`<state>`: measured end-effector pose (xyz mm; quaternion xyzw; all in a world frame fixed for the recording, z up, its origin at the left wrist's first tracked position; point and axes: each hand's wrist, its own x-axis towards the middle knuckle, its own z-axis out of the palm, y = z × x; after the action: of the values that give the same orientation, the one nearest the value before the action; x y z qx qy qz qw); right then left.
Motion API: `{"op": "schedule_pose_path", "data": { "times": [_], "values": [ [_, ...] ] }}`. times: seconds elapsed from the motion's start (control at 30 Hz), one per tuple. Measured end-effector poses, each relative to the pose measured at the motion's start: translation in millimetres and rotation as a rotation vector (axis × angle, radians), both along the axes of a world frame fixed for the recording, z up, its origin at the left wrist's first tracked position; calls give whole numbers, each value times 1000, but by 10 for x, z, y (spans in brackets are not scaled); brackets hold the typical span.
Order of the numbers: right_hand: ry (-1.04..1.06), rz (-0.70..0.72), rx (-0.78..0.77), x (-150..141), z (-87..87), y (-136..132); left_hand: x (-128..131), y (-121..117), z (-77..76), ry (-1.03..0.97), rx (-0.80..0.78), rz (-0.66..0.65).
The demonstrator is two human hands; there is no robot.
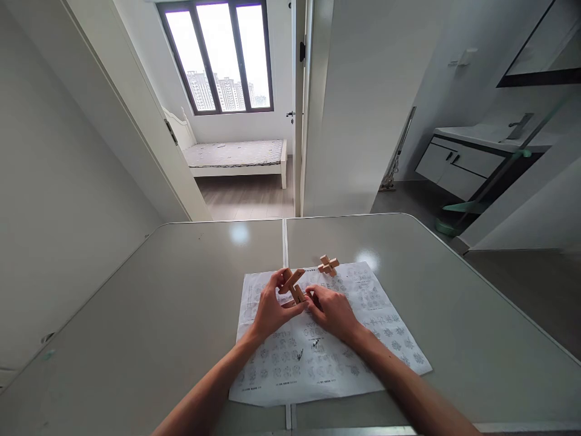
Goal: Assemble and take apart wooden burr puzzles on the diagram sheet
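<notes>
Several wooden puzzle pieces (293, 281), joined at angles, are held up over a printed sheet. My left hand (275, 307) is closed around them from the left, thumb below and fingers at the upper end. From the right, my right hand (330, 307) pinches the lower right end of the same pieces with thumb and forefinger. Just beyond the hands, an assembled wooden cross-shaped puzzle (328, 265) rests at the sheet's top edge. The instruction sheet (363, 363) carries rows of small diagrams and lies under both hands.
The grey table (158, 315) has a metal seam down its middle and cut far corners. Past it stand a white door (358, 109), a bed (240, 154) beneath a window, and a washbasin cabinet (463, 160) at right.
</notes>
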<state>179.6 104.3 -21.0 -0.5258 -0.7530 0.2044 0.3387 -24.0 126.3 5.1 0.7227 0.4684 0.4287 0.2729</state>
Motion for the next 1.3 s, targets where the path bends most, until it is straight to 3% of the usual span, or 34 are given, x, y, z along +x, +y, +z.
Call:
{"op": "schedule_pose_path", "data": {
  "times": [0.2, 0.43, 0.7, 0.83, 1.0, 1.17, 1.3],
  "values": [
    [-5, 35, 15, 7, 27, -10, -12, 2, -15, 13, 1, -10],
    [172, -20, 7, 23, 30, 14, 10, -12, -8, 34, 80, -44],
    [287, 177, -7, -4, 100, -29, 23, -64, -90, 136, 118, -114],
    [300, 195, -5, -25, 67, -40, 21, -102, -87, 158, 44, -187],
    [325, 182, 2, -10, 84, -27, 25, -127, 10, -29, -102, -379],
    [350, 212, 0, -9, 148, -35, -5, -83, 98, -282, -352, -432],
    [353, 256, -15, -16, 185, -55, -35, -36, 134, -362, -459, -438]
  ]
}}
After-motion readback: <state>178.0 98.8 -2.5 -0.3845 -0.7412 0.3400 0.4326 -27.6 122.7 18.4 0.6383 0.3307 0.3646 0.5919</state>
